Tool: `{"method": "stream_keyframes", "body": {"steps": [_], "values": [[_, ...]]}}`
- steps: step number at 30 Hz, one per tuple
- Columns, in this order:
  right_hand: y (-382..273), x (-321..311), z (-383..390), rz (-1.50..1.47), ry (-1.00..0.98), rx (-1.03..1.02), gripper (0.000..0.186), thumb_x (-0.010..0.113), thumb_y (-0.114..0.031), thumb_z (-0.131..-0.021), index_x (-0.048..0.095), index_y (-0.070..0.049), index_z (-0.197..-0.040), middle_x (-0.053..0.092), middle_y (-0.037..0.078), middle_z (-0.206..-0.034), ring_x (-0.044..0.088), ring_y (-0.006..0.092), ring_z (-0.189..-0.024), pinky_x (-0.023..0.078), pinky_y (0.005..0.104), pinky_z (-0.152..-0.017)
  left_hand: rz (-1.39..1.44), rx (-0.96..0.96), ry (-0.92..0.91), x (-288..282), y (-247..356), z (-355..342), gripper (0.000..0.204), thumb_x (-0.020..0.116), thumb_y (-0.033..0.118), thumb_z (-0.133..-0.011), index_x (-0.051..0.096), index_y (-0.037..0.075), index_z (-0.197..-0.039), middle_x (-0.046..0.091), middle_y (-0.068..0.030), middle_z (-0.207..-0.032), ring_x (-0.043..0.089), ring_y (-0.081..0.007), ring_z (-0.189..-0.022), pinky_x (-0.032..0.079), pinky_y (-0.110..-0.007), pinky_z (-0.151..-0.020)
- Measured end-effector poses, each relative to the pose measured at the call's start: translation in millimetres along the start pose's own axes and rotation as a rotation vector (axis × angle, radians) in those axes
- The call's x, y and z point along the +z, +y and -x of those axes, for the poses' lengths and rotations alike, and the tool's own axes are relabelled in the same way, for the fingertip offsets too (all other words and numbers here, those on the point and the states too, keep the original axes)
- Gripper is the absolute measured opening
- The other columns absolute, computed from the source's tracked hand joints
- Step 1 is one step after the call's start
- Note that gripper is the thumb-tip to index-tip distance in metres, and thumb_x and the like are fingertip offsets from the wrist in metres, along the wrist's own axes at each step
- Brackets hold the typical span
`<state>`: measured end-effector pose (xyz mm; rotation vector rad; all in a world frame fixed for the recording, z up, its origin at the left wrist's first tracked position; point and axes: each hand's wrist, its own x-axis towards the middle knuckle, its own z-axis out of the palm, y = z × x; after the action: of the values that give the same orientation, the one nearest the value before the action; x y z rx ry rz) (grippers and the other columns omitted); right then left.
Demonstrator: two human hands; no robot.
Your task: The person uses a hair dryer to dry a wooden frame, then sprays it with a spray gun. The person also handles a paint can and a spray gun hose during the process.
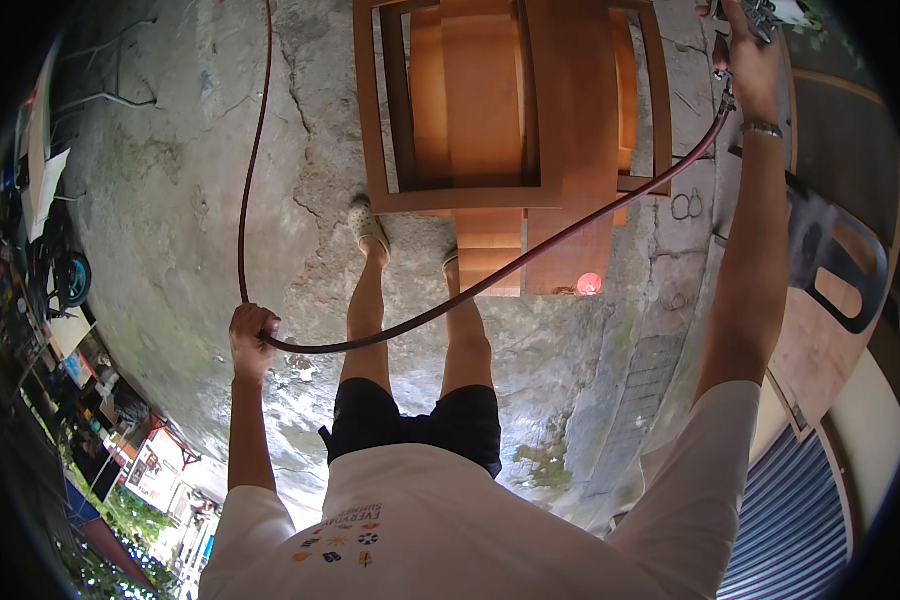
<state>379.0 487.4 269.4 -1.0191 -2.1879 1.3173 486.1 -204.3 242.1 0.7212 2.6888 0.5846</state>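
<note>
My left hand is closed around a dark red hose, which runs up from it along the floor and also sags across in front of my legs to the right. Reaching far forward at the upper right, my right hand is wrapped round a metal spray gun, partly cut off by the picture's edge. The hose joins a metal fitting below this hand. Between the two hands lie brown wooden frames and panels, stacked over each other, with the hose passing over their near right part.
A small red round thing is at the near end of a panel. On the right stand a black plastic piece with slots and a blue corrugated sheet. Clutter and a wheel line the left. The concrete floor is cracked.
</note>
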Motion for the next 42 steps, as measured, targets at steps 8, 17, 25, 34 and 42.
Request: {"method": "stream_keyframes", "body": {"steps": [8, 17, 25, 34, 42], "values": [[75, -89, 186, 0.160, -0.265, 0.389, 0.033, 0.068, -0.037, -0.093, 0.067, -0.005, -0.102, 0.070, 0.004, -0.078, 0.047, 0.0040, -0.041, 0.032, 0.0216, -0.034, 0.062, 0.076, -0.094, -8, -57, -11, 0.031, 0.065, 0.027, -0.086, 0.054, 0.006, -0.066, 0.050, -0.0116, -0.063, 0.052, -0.0343, -0.065, 0.042, -0.045, -0.066], [7, -115, 491, 0.136, 0.147, 0.653, 0.041, 0.059, -0.044, -0.098, 0.061, -0.003, -0.103, 0.068, 0.007, -0.085, 0.042, 0.0082, -0.035, 0.029, 0.0252, -0.032, 0.145, 0.194, -0.325, -50, -193, -86, 0.033, 0.068, 0.028, -0.086, 0.054, 0.007, -0.066, 0.053, -0.0116, -0.064, 0.056, -0.0337, -0.069, 0.043, -0.045, -0.069], [-177, 93, 464, 0.104, 0.697, 0.503, 0.039, 0.053, -0.035, -0.102, 0.060, 0.002, -0.111, 0.069, 0.010, -0.092, 0.040, 0.0067, -0.035, 0.028, 0.0236, -0.032, 0.095, 0.155, -0.273, -214, -348, -334, 0.004, 0.062, 0.012, -0.085, 0.065, 0.009, -0.083, 0.058, -0.0150, -0.065, 0.056, -0.0309, -0.058, 0.043, -0.038, -0.057], [-213, 330, 354, 0.047, 1.028, 0.523, 0.024, 0.060, -0.019, -0.099, 0.069, 0.003, -0.101, 0.069, 0.004, -0.080, 0.055, 0.0067, -0.056, 0.041, 0.0259, -0.050, -0.456, 0.563, -0.004, -415, -360, -638, 0.021, 0.057, 0.028, -0.098, 0.061, 0.010, -0.088, 0.058, -0.0188, -0.067, 0.059, -0.0422, -0.064, 0.044, -0.047, -0.053], [-247, 494, 210, 0.018, 1.173, 0.535, 0.008, 0.061, -0.004, -0.091, 0.066, 0.003, -0.093, 0.068, 0.006, -0.080, 0.061, 0.0098, -0.073, 0.049, 0.0269, -0.066, -0.472, 0.613, 0.037, -530, -397, -799, 0.021, 0.056, 0.019, -0.097, 0.061, 0.000, -0.087, 0.059, -0.0199, -0.075, 0.061, -0.0419, -0.069, 0.047, -0.043, -0.058]]}}
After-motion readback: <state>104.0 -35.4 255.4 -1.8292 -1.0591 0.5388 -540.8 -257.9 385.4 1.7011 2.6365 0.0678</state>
